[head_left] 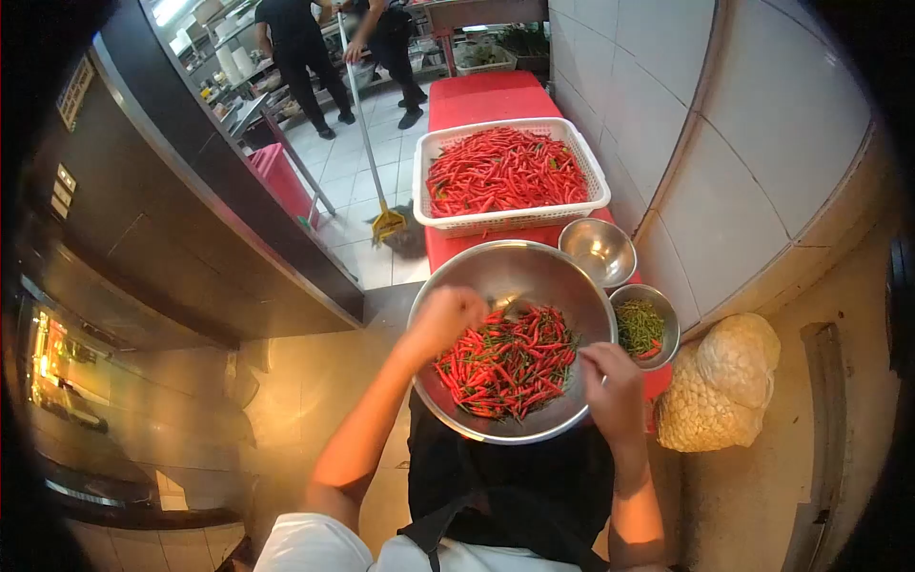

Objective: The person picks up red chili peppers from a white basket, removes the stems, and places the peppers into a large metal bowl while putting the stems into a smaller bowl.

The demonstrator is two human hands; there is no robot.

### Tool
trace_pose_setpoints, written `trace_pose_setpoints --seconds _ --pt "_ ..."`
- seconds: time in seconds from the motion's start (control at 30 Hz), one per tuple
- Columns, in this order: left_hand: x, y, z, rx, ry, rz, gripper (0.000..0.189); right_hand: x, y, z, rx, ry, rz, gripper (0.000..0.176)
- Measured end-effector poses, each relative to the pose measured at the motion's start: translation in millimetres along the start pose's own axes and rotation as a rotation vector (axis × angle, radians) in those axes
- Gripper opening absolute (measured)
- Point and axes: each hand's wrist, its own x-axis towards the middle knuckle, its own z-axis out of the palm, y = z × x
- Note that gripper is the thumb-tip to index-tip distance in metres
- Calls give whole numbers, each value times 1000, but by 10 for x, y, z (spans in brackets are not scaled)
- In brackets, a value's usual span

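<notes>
A large steel bowl (pixel 448 419) in front of me holds a heap of red chilies (pixel 505 367) with green stems. Over its left side is my left hand (pixel 446 322), fingers curled and slightly blurred; whatever they hold is hidden. My right hand (pixel 615 383) is at the right rim with its fingers pinched together, and I cannot make out anything between them. Just beyond the right rim stands a small steel bowl (pixel 674 324) with green stems (pixel 640 327) and a few red pieces. Behind it is another small steel bowl (pixel 599 251), with nothing visible inside.
A white plastic basket (pixel 434 221) full of red chilies stands on the red table (pixel 477 95). A tiled wall (pixel 658 114) runs along the right, above a bulging pale sack (pixel 720 391). Two people in dark clothes stand beyond, one with a long-handled broom or dustpan (pixel 386 224).
</notes>
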Motion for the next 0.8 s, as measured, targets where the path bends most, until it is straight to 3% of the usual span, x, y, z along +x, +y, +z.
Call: trace_pose_setpoints --seconds 0.03,0.13,0.17,0.23,0.33,0.53,0.8 --pt "-211 -69 76 85 -24 122 19 64 -5 99 11 -123 -36 9" --pt "-621 164 242 405 -246 59 25 171 -30 423 -261 -739 -33 16" --pt "-692 246 315 485 -310 16 29 129 -15 596 -269 -750 -83 21" --pt "-821 93 588 515 -147 189 47 30 57 956 -285 -769 -188 29" --pt "-819 33 828 650 -89 140 42 -59 112 1213 -445 -765 -236 37" --pt "-802 -112 995 788 64 233 34 5 54 1125 -534 -917 -66 34" --pt "-706 -15 980 840 -63 225 17 -18 17 1027 -626 -917 -52 27"
